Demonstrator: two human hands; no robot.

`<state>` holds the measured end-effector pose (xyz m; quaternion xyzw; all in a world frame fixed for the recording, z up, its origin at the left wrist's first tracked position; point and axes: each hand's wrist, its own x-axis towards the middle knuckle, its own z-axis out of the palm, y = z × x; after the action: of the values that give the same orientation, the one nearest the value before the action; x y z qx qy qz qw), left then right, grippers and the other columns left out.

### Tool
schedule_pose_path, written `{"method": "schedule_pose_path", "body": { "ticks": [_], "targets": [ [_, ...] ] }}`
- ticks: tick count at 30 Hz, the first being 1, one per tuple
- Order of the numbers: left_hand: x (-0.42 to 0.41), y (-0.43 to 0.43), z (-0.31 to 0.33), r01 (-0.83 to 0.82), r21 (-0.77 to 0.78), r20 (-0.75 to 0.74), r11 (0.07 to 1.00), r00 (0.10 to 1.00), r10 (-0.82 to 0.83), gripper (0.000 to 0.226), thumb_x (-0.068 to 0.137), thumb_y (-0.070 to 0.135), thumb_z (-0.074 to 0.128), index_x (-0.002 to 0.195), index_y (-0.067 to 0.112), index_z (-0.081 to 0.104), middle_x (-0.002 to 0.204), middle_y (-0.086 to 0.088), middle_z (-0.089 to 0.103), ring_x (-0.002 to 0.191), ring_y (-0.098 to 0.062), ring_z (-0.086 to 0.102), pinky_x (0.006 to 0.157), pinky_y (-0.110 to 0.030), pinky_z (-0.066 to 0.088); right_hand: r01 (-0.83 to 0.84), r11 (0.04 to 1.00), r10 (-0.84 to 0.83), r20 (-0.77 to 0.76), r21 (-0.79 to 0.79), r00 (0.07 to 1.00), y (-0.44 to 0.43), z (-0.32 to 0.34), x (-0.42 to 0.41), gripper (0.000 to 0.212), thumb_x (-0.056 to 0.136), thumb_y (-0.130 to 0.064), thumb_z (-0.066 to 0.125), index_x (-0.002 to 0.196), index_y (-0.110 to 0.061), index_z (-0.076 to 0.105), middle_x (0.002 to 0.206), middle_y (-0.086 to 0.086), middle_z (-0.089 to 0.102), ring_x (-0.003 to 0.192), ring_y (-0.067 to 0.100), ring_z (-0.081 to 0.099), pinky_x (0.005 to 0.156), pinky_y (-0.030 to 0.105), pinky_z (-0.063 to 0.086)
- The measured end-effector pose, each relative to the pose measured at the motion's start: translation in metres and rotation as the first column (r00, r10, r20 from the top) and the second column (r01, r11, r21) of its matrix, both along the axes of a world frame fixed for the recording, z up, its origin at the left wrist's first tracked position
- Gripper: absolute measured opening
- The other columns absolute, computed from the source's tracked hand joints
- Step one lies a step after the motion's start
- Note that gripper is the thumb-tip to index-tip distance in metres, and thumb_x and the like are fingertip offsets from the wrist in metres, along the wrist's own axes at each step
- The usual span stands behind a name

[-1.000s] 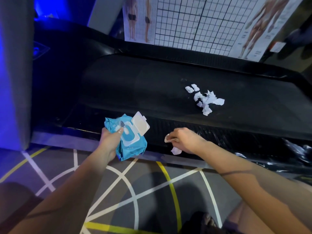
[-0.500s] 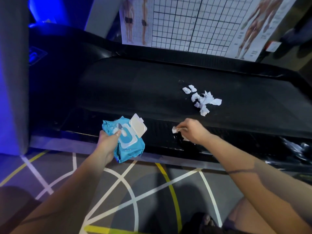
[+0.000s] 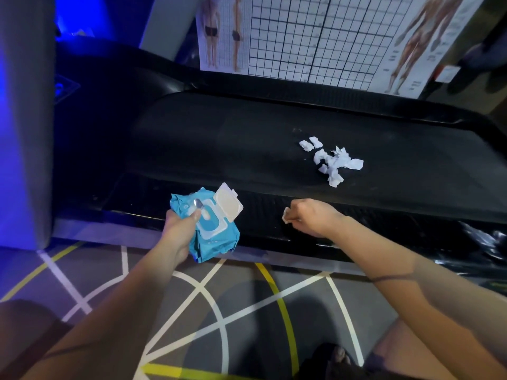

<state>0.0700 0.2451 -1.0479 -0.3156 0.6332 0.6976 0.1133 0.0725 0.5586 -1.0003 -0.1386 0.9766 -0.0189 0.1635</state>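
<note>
My left hand [image 3: 179,229] grips a blue pack of wet wipes [image 3: 214,234] whose white flip lid [image 3: 228,206] stands open. The pack hangs over the near side rail of a black treadmill [image 3: 315,237]. My right hand [image 3: 312,216] is curled around a small white wipe [image 3: 286,216], held against the ribbed side rail. Only a corner of the wipe shows past the fingers. A cluster of torn white paper scraps [image 3: 333,160] lies on the treadmill belt [image 3: 219,138], beyond my right hand.
A body-posture chart with a grid [image 3: 315,37] leans behind the treadmill. A grey pillar [image 3: 24,119] lit blue stands at the left. The floor [image 3: 208,303] has white and yellow lines. My knee and foot show at the bottom right.
My right hand lifted from the rail's lower edge up onto the ribbed rail with the wipe, which is now more bunched in the fingers. The left hand and pack stayed nearly still.
</note>
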Motion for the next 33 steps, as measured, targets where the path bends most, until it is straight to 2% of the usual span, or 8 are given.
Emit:
{"method": "schedule_pose_path", "body": {
  "ticks": [7,11,17,21,24,28,30,33],
  "targets": [
    [0.000,-0.001,-0.002,0.015,-0.007,0.010,1.000,1.000,-0.015,0.037,0.105,0.019,0.066,0.134,0.025,0.044,0.125,-0.009,0.067,0.104,-0.029,0.072,0.078,-0.050,0.064,-0.188,0.947,0.213,-0.072,0.260,0.974,-0.012,-0.002,-0.001,0.021,0.088,-0.025,0.056,0.102,-0.024,0.072,0.114,-0.007,0.065,0.112,0.020,0.058,0.076,0.030,0.047],
    [0.000,-0.001,-0.002,0.016,0.000,0.009,1.000,1.000,-0.016,0.045,0.105,0.020,0.067,0.144,0.023,0.043,0.128,-0.009,0.067,0.109,-0.030,0.072,0.086,-0.054,0.064,-0.194,0.942,0.226,-0.092,0.272,0.970,-0.013,0.000,0.003,0.025,0.093,-0.022,0.054,0.109,-0.029,0.072,0.118,-0.009,0.063,0.115,0.020,0.054,0.088,0.034,0.049],
    [-0.001,-0.002,-0.004,0.011,0.002,0.009,1.000,1.000,-0.011,0.045,0.105,0.020,0.066,0.143,0.024,0.044,0.130,-0.010,0.067,0.110,-0.030,0.072,0.087,-0.055,0.064,-0.298,0.929,0.334,-0.152,0.219,0.930,-0.006,0.001,0.008,0.016,0.087,-0.022,0.059,0.085,-0.017,0.073,0.100,-0.003,0.067,0.098,0.025,0.060,0.069,0.031,0.043],
    [-0.001,-0.002,-0.004,0.016,0.007,0.007,1.000,1.000,-0.016,0.046,0.105,0.020,0.067,0.144,0.023,0.044,0.129,-0.010,0.068,0.111,-0.031,0.072,0.083,-0.053,0.064,-0.134,0.990,0.134,0.027,0.031,0.991,-0.001,0.018,0.009,0.034,0.084,-0.046,0.048,0.089,-0.027,0.076,0.097,-0.008,0.068,0.090,0.017,0.064,0.072,0.032,0.053],
    [-0.002,-0.003,-0.005,0.010,0.018,0.004,1.000,1.000,-0.010,0.046,0.105,0.018,0.066,0.145,0.020,0.044,0.129,-0.011,0.068,0.111,-0.032,0.072,0.079,-0.050,0.063,0.119,0.970,-0.132,-0.048,-0.213,0.990,0.016,0.038,0.002,0.011,0.085,-0.029,0.063,0.081,-0.025,0.073,0.084,-0.007,0.068,0.080,0.017,0.065,0.072,0.031,0.051],
    [-0.003,-0.002,-0.004,0.020,0.011,0.028,1.000,0.999,-0.020,0.044,0.105,0.019,0.066,0.143,0.023,0.043,0.126,-0.010,0.067,0.108,-0.032,0.072,0.078,-0.052,0.064,0.359,0.800,-0.470,-0.131,-0.481,0.873,0.027,0.058,-0.004,0.018,0.095,-0.008,0.056,0.092,-0.019,0.070,0.080,-0.005,0.065,0.062,0.016,0.062,0.048,0.015,0.045],
    [-0.003,-0.002,-0.004,0.023,0.003,0.030,1.000,0.999,-0.023,0.043,0.105,0.019,0.066,0.141,0.024,0.043,0.126,-0.011,0.067,0.107,-0.032,0.073,0.079,-0.053,0.064,0.408,0.784,-0.492,-0.067,-0.467,0.868,0.014,0.054,-0.003,0.030,0.093,0.001,0.050,0.093,-0.020,0.072,0.075,-0.014,0.063,0.060,0.013,0.063,0.042,0.010,0.043],
    [-0.002,-0.002,-0.002,0.021,0.004,0.030,1.000,0.999,-0.021,0.045,0.105,0.020,0.067,0.143,0.025,0.044,0.129,-0.011,0.068,0.109,-0.033,0.073,0.084,-0.058,0.064,0.295,0.896,-0.313,0.000,-0.332,0.950,-0.014,0.034,-0.002,0.035,0.086,0.003,0.049,0.093,-0.016,0.078,0.077,-0.008,0.074,0.075,0.016,0.069,0.066,0.016,0.051]
  ]
}}
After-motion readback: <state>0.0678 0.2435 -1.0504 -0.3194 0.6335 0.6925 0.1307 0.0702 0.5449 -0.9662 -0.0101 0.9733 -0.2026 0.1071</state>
